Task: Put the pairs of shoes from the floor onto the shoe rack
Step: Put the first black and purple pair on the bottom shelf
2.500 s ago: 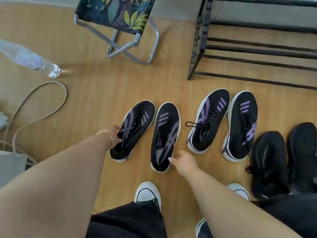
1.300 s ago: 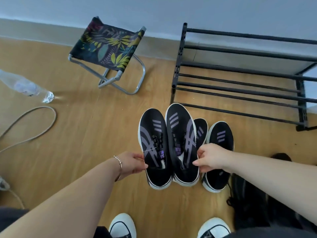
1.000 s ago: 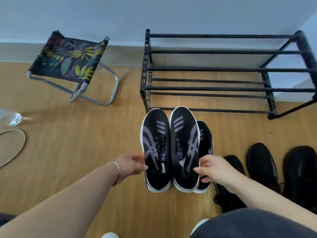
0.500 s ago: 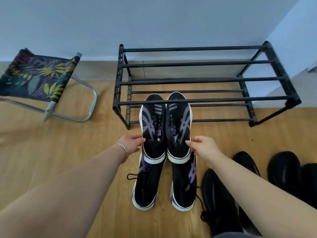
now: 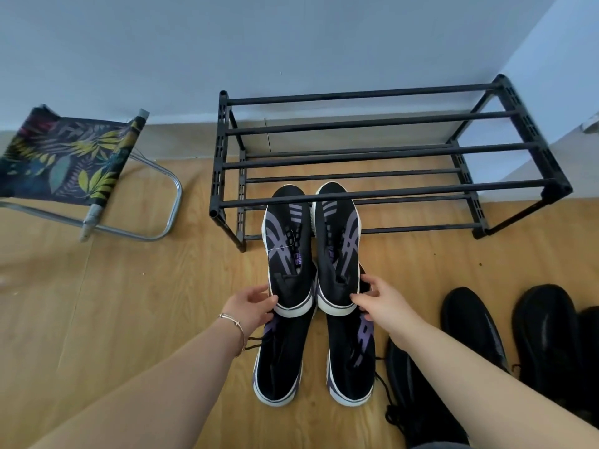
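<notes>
I hold a pair of black sneakers with purple-grey stripes and white soles. My left hand (image 5: 251, 304) grips the heel of the left sneaker (image 5: 288, 247); my right hand (image 5: 382, 301) grips the heel of the right sneaker (image 5: 337, 241). Both toes reach under the front top bar of the black shoe rack (image 5: 389, 192), at its left end. A second matching pair (image 5: 316, 361) lies on the floor below the held shoes, partly hidden by them. Black shoes (image 5: 473, 325) sit on the floor at the right.
A folding stool (image 5: 68, 163) with a leaf-print seat stands left of the rack. The rack stands against a pale wall, with a wall corner at its right end. Wooden floor stretches to the left.
I lifted the pair off the floor, carried it toward the rack, and the toes have now gone in under the rack's front bar. The view has shifted toward the rack.
</notes>
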### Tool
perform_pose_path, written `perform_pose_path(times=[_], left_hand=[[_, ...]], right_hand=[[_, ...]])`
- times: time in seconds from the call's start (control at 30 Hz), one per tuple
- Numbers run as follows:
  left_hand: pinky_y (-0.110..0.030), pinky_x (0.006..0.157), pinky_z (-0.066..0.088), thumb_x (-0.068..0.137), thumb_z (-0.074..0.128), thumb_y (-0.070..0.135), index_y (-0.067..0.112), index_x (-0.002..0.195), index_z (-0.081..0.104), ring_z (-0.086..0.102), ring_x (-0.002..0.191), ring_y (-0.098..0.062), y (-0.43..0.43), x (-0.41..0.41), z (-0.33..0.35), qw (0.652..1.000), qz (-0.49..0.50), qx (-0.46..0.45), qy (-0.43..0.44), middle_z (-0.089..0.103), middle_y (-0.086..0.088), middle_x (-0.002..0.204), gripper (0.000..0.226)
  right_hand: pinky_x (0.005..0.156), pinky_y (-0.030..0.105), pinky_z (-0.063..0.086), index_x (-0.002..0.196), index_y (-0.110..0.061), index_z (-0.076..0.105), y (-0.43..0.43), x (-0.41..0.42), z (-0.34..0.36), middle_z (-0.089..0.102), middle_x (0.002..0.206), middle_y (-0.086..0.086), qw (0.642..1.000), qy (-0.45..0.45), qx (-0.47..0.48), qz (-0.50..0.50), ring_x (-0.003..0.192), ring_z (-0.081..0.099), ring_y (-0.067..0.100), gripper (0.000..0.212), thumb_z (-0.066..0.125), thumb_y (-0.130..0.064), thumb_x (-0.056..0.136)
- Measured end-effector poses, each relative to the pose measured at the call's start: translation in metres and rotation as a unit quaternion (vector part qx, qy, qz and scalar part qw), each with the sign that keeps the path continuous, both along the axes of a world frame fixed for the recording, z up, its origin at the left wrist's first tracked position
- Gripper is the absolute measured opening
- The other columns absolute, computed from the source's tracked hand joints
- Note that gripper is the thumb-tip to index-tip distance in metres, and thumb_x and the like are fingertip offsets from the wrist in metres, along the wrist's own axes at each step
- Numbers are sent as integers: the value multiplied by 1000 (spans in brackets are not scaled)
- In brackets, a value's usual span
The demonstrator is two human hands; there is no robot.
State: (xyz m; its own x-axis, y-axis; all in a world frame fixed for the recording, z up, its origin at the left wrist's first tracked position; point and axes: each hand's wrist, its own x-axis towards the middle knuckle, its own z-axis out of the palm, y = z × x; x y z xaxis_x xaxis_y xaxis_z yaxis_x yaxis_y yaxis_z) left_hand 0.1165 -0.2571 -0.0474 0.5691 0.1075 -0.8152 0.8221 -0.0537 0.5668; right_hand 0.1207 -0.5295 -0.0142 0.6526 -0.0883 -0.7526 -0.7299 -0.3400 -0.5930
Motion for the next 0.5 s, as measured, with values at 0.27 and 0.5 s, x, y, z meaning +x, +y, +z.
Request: perform_pose_path(times=[0.27, 0.5], left_hand=[[-44, 95, 56, 84, 68, -7, 7, 126, 58, 71, 101, -31, -15, 3, 7, 991, 120, -58, 7, 70, -20, 111, 46], [-41, 96, 55, 87, 65, -6, 8, 123, 60, 69, 107, -28, -17, 16, 14, 978, 182, -101, -20, 70, -21, 116, 39]], right_hand=[[88, 31, 50, 131, -11, 57, 9, -7, -10, 65, 112, 3, 992, 5, 26, -120, 103, 63, 20, 49, 74, -19, 86], [90, 37, 58, 110, -9, 66, 0, 17, -8, 71, 110, 11, 969, -8, 119, -215, 100, 71, 24, 29, 77, -7, 83]])
